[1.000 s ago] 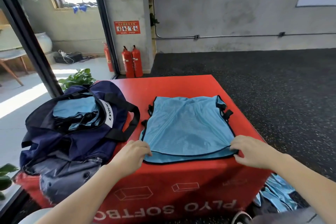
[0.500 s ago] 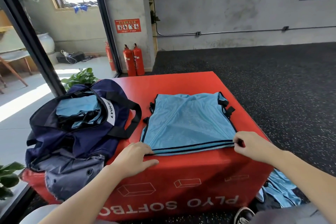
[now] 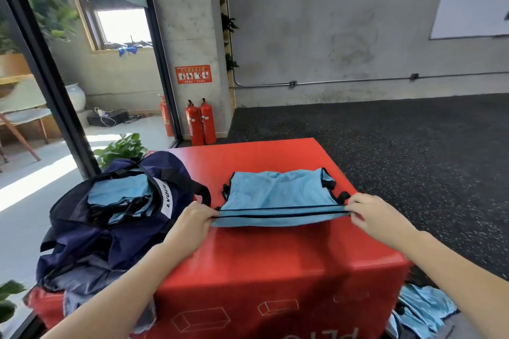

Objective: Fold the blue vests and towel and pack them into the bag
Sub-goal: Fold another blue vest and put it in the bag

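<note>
Folding is underway: my left hand (image 3: 192, 221) and right hand (image 3: 370, 213) are pinching the blue vest's (image 3: 278, 195) near hem corners, fingers curled, lifting it off the red worktop (image 3: 275, 253). Right of the open bag (image 3: 110, 217), it probably needs folding away from me next.
</note>
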Motion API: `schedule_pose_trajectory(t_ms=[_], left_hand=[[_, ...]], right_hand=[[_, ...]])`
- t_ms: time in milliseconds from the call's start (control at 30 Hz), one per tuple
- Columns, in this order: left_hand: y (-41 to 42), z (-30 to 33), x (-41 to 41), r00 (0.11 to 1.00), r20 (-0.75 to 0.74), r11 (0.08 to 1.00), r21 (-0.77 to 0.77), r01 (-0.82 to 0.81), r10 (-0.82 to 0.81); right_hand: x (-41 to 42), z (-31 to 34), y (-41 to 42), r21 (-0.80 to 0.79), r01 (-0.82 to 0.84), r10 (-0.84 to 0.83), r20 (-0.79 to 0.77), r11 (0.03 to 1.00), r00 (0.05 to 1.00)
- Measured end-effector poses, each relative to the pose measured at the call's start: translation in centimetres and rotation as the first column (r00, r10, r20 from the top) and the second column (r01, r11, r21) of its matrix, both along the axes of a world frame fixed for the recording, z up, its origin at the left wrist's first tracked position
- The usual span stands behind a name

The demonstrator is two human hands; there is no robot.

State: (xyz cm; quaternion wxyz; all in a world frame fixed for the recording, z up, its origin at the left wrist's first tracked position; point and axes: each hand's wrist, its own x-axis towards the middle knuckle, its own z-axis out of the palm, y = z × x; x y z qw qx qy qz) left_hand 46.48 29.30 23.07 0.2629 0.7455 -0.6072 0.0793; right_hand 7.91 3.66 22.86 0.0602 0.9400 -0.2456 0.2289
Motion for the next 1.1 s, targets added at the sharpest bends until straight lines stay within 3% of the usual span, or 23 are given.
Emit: schedule_pose_trajectory(t_ms=[100,200,333,433,567,733,867,1100], left_hand=[[-1.3,6.9,0.3,0.993,-0.068,0.988,-0.115,-0.1,0.092],[-2.1,15.4,-0.9,0.972,-0.203,0.952,-0.256,-0.17,0.12],[-1.3,26.7,-2.4,0.965,-0.254,0.882,-0.436,-0.176,0.067],[0.6,34.1,-3.8,0.966,-0.257,0.829,-0.537,-0.159,0.019],[4.0,41.2,-5.1,0.968,-0.252,0.791,-0.591,-0.156,0.003],[7.2,45.0,-5.7,0.955,-0.289,0.795,-0.594,-0.123,-0.068],[8.5,45.2,-4.7,0.954,-0.295,0.813,-0.569,-0.126,-0.059],[7.7,41.5,-1.8,0.93,-0.366,0.879,-0.456,-0.141,-0.04]], right_hand=[[1.0,5.6,0.2,0.235,0.094,-0.166,0.307,0.967,0.937],[1.5,12.9,0.6,0.334,0.139,-0.292,0.466,0.932,0.835],[0.7,24.0,2.3,0.449,0.0,-0.335,0.666,0.893,0.667],[-0.5,31.6,4.2,0.441,-0.125,-0.287,0.748,0.889,0.598],[-2.5,38.6,6.7,0.378,-0.162,-0.221,0.782,0.911,0.582],[-3.8,42.6,8.6,0.389,-0.229,-0.187,0.78,0.892,0.597],[-3.8,43.0,8.4,0.488,-0.332,-0.213,0.766,0.807,0.606],[-2.1,40.0,6.6,0.532,-0.266,-0.19,0.653,0.804,0.733]])
